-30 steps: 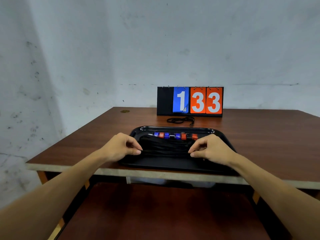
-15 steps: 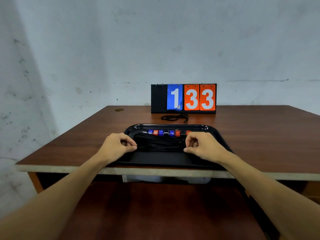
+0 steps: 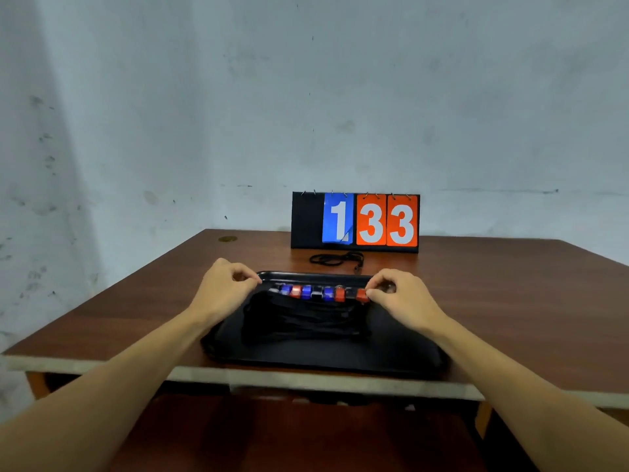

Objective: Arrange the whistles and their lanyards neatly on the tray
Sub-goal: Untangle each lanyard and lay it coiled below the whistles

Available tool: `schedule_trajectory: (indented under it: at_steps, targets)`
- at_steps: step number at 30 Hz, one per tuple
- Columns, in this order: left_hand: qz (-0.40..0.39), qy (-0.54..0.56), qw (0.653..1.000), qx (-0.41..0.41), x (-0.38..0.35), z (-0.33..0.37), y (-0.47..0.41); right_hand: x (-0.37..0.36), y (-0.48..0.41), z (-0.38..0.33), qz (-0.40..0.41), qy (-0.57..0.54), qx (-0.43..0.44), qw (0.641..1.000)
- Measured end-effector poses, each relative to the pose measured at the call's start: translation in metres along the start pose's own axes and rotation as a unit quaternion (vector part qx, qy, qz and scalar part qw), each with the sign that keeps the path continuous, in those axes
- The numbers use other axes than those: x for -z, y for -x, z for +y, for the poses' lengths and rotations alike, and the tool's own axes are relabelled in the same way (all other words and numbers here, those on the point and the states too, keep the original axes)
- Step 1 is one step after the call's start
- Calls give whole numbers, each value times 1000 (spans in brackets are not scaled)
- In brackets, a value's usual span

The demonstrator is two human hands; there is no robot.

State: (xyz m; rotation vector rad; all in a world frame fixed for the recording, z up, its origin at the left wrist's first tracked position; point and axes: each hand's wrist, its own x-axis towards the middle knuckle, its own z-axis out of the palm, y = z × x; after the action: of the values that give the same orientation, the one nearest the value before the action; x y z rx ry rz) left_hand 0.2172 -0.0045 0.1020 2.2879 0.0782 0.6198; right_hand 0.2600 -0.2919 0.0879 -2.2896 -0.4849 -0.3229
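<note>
A black tray lies at the table's near edge. Along its far side runs a tight row of several whistles, blue, red and dark. Their black lanyards lie bundled together across the tray's middle. My right hand is at the row's right end, its thumb and forefinger pinching the last red whistle. My left hand is at the tray's far left corner, just left of the row. Its fingers are curled with the tips together, and I see nothing between them.
A flip scoreboard showing 1 and 33 stands behind the tray. A loose black lanyard lies coiled on the brown table between scoreboard and tray. A grey wall closes off the back and left.
Both hands have let go of the lanyard bundle in the tray's middle and moved forward to the two ends of the whistle row. The camera has tilted up slightly.
</note>
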Motion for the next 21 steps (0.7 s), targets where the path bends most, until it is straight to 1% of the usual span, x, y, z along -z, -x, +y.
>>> schedule_trajectory:
  at_steps: [2,4,9,12,15,17,20,21]
  targets:
    - [-4,-4,1000,-7,-10,13,-5,4,-14,6,16,7,-14,1000]
    - [-33,2,999,-12,-22,24,-15,8,-31,13,24,12,-26,999]
    - [-104,13,993,-54,-53,48,-51,12,-79,29,-10,40,-32,999]
    - [-131,8,988,-81,-69,59,-73,7,-113,44,-45,72,-28,996]
    - [-160,1,982,-98,-83,60,-93,-1,-142,58,-90,140,-21,986]
    - [-167,6,981,-99,-91,59,-103,-7,-157,65,-118,175,-18,977]
    - [-171,12,980,-98,-101,56,-112,-16,-171,74,-169,194,-20,966]
    - [-173,12,980,-97,-104,55,-114,-19,-174,76,-173,200,-20,964]
